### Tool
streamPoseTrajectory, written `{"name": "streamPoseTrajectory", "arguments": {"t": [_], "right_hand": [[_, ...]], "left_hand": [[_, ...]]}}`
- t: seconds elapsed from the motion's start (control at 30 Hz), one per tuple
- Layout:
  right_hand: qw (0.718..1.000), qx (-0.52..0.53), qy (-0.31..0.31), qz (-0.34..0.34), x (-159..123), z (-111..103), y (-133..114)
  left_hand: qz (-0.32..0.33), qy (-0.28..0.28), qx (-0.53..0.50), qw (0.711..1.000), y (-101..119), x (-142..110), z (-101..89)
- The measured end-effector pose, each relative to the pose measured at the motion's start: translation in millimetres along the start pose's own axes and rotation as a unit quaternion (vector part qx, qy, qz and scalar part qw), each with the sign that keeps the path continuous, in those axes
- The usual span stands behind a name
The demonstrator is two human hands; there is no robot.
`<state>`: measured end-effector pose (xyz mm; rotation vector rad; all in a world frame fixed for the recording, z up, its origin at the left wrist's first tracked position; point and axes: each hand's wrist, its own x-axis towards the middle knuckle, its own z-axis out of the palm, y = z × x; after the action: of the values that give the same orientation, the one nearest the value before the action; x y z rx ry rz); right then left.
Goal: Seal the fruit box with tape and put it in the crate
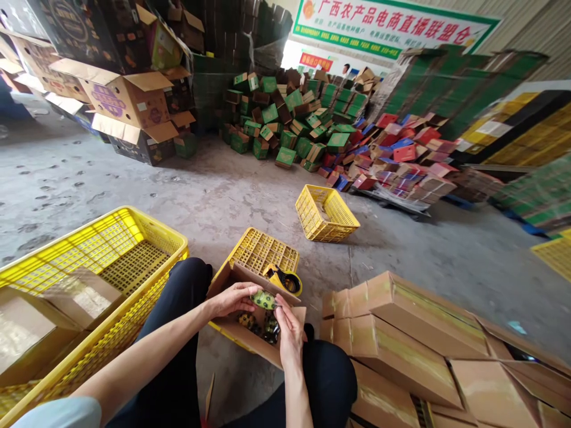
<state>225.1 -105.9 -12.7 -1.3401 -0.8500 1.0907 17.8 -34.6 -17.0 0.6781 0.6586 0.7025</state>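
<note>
Between my two hands is a small green packet with dark round spots [264,299]; its exact kind is unclear. The fingertips of my left hand [232,299] pinch one end, and those of my right hand [289,328] pinch the other. Just below them stands an open cardboard box [256,343] with similar dark-spotted, shiny pieces [270,327] inside, partly covered by my right hand. The box rests on an upturned yellow crate [270,249]. Behind the box, a yellow tape dispenser [285,278] lies on that crate.
To my left is a large yellow basket [129,217] with closed cartons [84,291] in it. Stacked taped cartons [414,339] stand close on my right. Another yellow crate [328,217] sits on the concrete floor ahead. Piles of green boxes [285,156] and red boxes [404,153] lie farther back.
</note>
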Motion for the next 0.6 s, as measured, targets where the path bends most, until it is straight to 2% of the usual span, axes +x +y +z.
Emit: {"name": "streamPoseTrajectory", "arguments": {"t": [0.07,0.2,0.27,0.43,0.6], "right_hand": [[0.999,0.024,0.003,0.024,3,-3,5],[0.984,0.084,0.026,0.154,6,-7,12],[0.975,0.097,0.026,0.197,4,-6,10],[0.981,0.103,-0.014,0.162,-2,-4,0],[0.987,0.097,-0.005,0.131,-3,-7,-1]], "left_hand": [[0.023,-0.004,0.002,1.0,1,-1,-0.2],[0.057,-0.023,0.017,0.998,1,-3,1.2],[0.066,-0.04,0.027,0.997,0,-3,2.7],[0.066,-0.079,0.048,0.994,-1,-3,4.5],[0.09,-0.042,0.044,0.994,-1,-2,2.1]]}}
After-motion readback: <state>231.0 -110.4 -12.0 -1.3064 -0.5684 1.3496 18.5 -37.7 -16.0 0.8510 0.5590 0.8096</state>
